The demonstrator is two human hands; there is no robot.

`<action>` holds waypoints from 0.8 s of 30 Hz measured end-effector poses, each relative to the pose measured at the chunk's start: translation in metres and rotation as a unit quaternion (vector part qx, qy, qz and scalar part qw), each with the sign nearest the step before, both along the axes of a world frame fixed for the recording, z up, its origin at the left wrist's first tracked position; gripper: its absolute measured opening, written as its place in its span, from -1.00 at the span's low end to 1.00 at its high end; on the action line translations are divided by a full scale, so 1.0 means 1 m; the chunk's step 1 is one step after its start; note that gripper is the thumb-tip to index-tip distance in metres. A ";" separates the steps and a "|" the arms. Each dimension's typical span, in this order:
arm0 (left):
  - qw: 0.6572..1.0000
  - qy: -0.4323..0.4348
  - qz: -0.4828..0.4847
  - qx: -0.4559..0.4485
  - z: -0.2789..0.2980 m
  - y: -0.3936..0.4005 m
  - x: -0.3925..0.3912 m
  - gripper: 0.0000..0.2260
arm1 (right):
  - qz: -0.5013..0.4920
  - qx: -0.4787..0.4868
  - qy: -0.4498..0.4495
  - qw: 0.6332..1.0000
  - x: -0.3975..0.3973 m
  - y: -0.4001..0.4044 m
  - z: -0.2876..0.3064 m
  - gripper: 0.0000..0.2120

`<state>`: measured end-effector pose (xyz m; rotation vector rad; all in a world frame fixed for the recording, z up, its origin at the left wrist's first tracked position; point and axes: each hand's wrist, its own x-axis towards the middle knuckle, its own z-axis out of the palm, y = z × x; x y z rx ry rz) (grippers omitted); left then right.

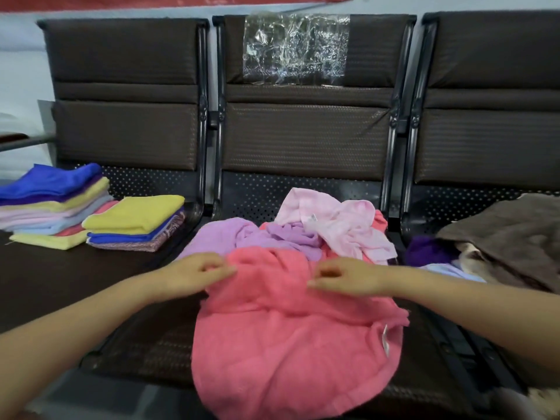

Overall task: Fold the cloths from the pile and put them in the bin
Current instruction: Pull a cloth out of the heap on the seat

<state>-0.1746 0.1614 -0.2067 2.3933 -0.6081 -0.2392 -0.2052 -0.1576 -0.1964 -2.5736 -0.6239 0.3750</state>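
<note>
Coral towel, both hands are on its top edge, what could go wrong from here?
1. The coral towel hangs over the seat's front edge; lifting it unevenly could let it slide to the floor.
2. Its far edge lies against the lilac cloth and pink cloth, so the left hand or right hand might drag those along.
3. No bin is in view; folded stacks sit on the left seat instead.

Single head view, looking forward-down, close over bench seat (142, 344), chair backs beyond.
</note>
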 end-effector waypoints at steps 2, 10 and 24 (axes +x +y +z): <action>0.997 0.053 -0.015 0.059 -0.013 0.005 -0.006 -0.51 | 0.013 -0.038 0.024 0.999 -0.010 -0.001 -0.016 -0.65; 0.992 0.009 0.122 0.013 -0.026 0.008 0.022 -0.80 | -0.087 0.033 0.047 0.995 -0.004 0.013 -0.015 -0.68; 0.924 0.216 0.038 -0.312 0.022 -0.116 0.043 -0.70 | -0.087 0.306 -0.018 0.948 0.047 0.037 0.046 -0.82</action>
